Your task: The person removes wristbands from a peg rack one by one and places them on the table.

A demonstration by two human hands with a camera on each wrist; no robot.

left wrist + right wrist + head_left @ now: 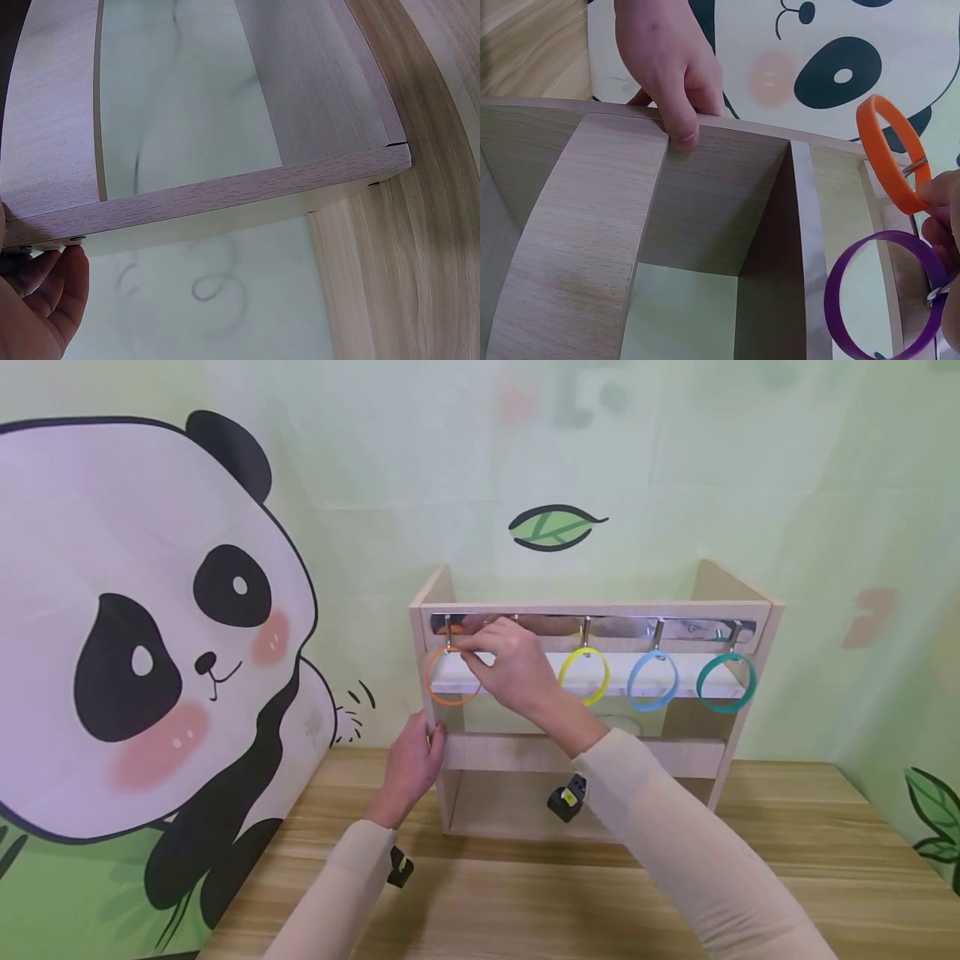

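On the table (510, 902), our left hand (411, 762) grips the rack (585, 753). Yellow ring (606, 678), blue ring (631, 682), green ring (702, 687) and purple ring (832, 300) hang free; our right hand (517, 668) pinches the orange ring (875, 154) at its hook (448, 628), not yet released.

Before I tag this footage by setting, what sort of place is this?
Possibly a staged tabletop corner, judging by the panda-printed backdrop, wood-grain table, and wooden rack hung with coloured rings.

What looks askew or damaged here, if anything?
Nothing stands out: yellow round band, blue round band and green round band hang on metal hooks; pale wooden rack stands upright; right hand pinches orange round band.
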